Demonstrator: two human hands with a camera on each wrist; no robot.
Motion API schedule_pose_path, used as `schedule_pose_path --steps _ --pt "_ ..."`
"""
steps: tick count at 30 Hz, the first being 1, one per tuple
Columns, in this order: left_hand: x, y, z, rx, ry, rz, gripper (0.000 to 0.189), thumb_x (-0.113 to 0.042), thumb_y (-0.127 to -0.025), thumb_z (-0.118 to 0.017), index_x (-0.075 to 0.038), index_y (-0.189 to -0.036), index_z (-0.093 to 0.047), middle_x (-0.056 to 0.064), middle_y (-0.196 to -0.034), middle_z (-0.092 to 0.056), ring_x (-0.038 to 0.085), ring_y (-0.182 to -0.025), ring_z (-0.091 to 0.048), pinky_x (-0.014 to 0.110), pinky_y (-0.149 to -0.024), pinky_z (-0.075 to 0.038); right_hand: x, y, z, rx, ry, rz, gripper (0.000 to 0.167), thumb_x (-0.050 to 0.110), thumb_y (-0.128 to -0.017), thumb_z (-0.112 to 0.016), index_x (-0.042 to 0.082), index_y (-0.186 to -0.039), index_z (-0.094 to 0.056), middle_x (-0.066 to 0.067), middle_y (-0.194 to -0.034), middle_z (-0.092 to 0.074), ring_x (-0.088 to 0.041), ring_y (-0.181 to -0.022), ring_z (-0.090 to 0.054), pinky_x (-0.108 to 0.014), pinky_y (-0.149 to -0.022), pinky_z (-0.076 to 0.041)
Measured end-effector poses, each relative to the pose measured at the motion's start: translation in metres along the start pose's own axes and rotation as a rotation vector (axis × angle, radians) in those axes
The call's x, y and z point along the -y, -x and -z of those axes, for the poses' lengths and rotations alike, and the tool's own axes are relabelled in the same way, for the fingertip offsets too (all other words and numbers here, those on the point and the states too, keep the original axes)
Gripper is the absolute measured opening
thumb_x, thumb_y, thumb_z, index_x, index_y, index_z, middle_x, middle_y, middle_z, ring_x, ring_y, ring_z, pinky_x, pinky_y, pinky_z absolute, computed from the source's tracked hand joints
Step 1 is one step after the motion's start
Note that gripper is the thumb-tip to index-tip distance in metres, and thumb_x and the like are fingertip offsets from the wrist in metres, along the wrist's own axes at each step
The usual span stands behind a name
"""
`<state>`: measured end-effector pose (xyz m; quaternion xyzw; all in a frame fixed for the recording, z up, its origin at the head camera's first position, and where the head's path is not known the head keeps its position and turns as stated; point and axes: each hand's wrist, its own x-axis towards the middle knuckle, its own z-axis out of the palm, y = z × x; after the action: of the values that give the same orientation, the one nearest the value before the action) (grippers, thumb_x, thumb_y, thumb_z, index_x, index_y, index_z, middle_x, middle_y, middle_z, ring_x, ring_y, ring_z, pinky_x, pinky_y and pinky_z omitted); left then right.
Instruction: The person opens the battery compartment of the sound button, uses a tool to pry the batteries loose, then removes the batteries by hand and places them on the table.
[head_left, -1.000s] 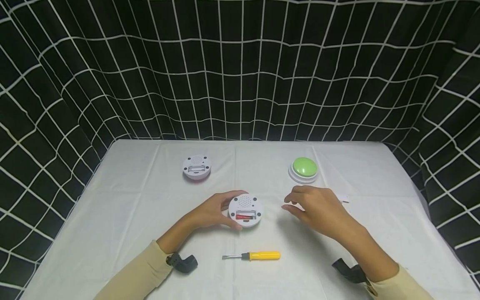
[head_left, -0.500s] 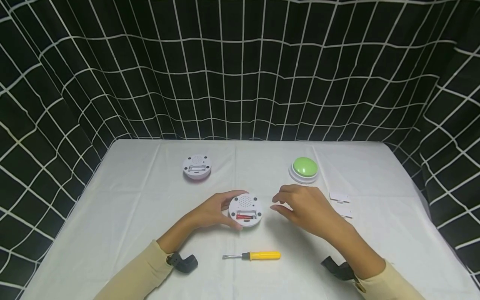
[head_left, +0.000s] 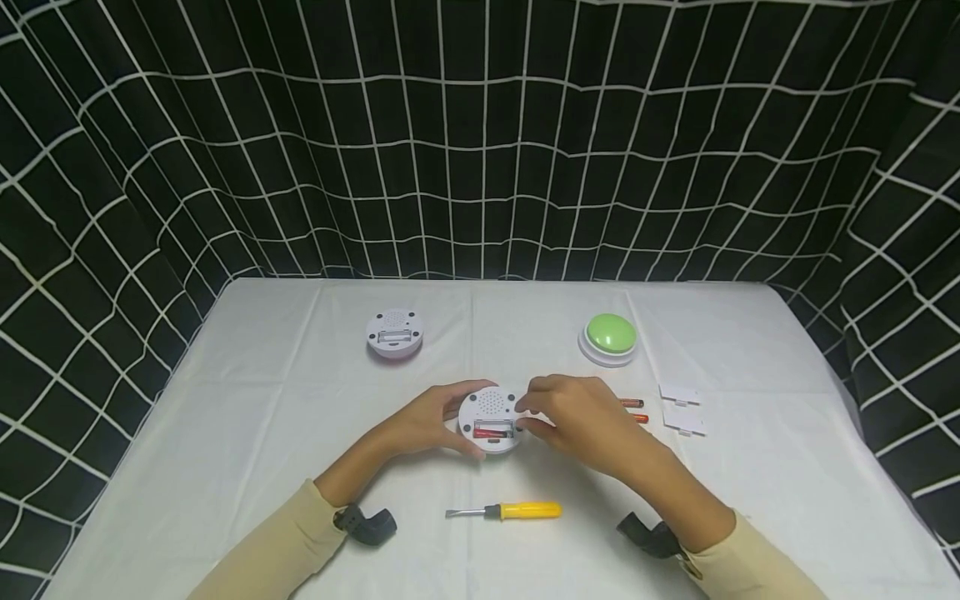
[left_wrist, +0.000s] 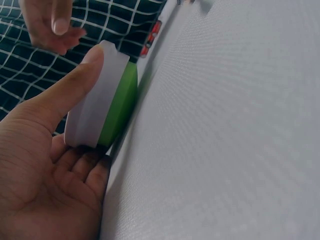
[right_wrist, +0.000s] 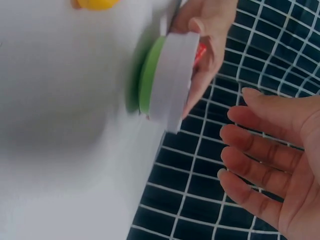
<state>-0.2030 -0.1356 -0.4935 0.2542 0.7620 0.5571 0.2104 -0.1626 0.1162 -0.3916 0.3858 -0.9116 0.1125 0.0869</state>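
My left hand (head_left: 422, 422) grips an upside-down white push button (head_left: 491, 403) by its rim, thumb at the near side. The button's green dome (left_wrist: 120, 105) faces down, seen in the left wrist view. A red battery (head_left: 491, 433) lies in its uncovered battery compartment, and part of it sticks up in the right wrist view. My right hand (head_left: 581, 421) hovers at the button's right side with fingers loosely bent and nothing between them; the right wrist view shows a gap to the button. Two more red batteries (head_left: 639, 418) lie partly hidden behind the right hand.
A yellow-handled screwdriver (head_left: 525, 511) lies in front. Another upturned button (head_left: 394, 335) sits at the back left, and a green-domed button (head_left: 609, 337) stands upright at the back right. Two white battery covers (head_left: 684, 418) lie to the right. A black gridded cloth (head_left: 480, 150) rises behind the table.
The right hand has moved left to the button, uncovering the battery covers and ends of two batteries. The left hand and its button have barely moved.
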Motion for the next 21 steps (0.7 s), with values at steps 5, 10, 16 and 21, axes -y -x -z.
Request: schedule_pose_path --steps 5,10,16,21 --pt "0.0 0.001 0.0 0.001 0.007 -0.005 0.096 -0.011 -0.07 -0.094 -0.018 -0.153 -0.045 -0.004 -0.15 -0.053 0.01 -0.138 -0.048 0.026 -0.117 -0.037 0.007 -0.006 -0.007 0.011 0.002 0.036 0.014 0.018 -0.083 -0.085 0.017 -0.096 -0.081 0.006 -0.09 -0.072 -0.01 -0.074 -0.065 -0.025 -0.062 -0.056" --pt "0.001 0.002 0.001 0.003 0.016 -0.012 0.096 -0.012 -0.07 -0.094 -0.019 -0.153 -0.045 -0.005 -0.151 -0.052 0.01 -0.139 -0.047 0.027 -0.117 -0.036 0.012 -0.012 -0.017 0.014 -0.01 0.075 0.015 0.013 -0.081 -0.086 0.018 -0.095 -0.082 0.007 -0.086 -0.071 -0.008 -0.071 -0.06 -0.022 -0.061 -0.053" --pt "0.004 0.001 0.001 0.013 0.032 -0.036 0.094 -0.011 -0.071 -0.093 -0.02 -0.152 -0.046 -0.004 -0.15 -0.053 0.011 -0.139 -0.047 0.027 -0.117 -0.036 0.013 -0.016 -0.028 0.002 -0.019 0.122 0.013 0.014 -0.081 -0.086 0.018 -0.093 -0.082 0.008 -0.086 -0.07 -0.009 -0.075 -0.065 -0.025 -0.063 -0.055" --pt "0.006 0.001 0.002 0.013 0.024 -0.043 0.094 -0.012 -0.072 -0.093 -0.02 -0.152 -0.046 -0.005 -0.15 -0.053 0.01 -0.139 -0.047 0.027 -0.117 -0.036 0.013 -0.018 -0.033 0.004 -0.022 0.132 0.011 0.015 -0.082 -0.085 0.018 -0.092 -0.082 0.008 -0.083 -0.069 -0.009 -0.072 -0.063 -0.024 -0.06 -0.054"
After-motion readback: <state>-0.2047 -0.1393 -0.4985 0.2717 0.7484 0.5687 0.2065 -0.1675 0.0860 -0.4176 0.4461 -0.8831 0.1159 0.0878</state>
